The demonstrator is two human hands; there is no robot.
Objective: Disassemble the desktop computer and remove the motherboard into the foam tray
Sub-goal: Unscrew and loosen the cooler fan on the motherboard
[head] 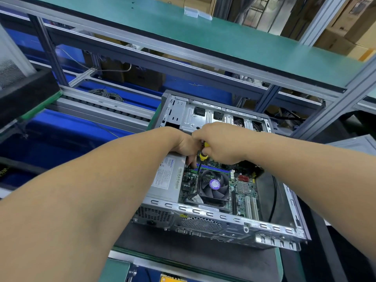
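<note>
An open desktop computer case (203,224) lies on the bench with its green motherboard (242,190) and black CPU fan (213,185) showing. My right hand (219,143) grips the yellow handle of a screwdriver (203,154), whose shaft points down at the fan's upper left corner. My left hand (183,147) is beside it over the grey power supply (166,176), fingers curled down near the screwdriver shaft; I cannot see whether they hold it.
A black foam block (26,92) sits at the far left by a roller conveyor (105,107). A green shelf (223,37) on an aluminium frame hangs above the case. A black mat (193,259) lies under the case.
</note>
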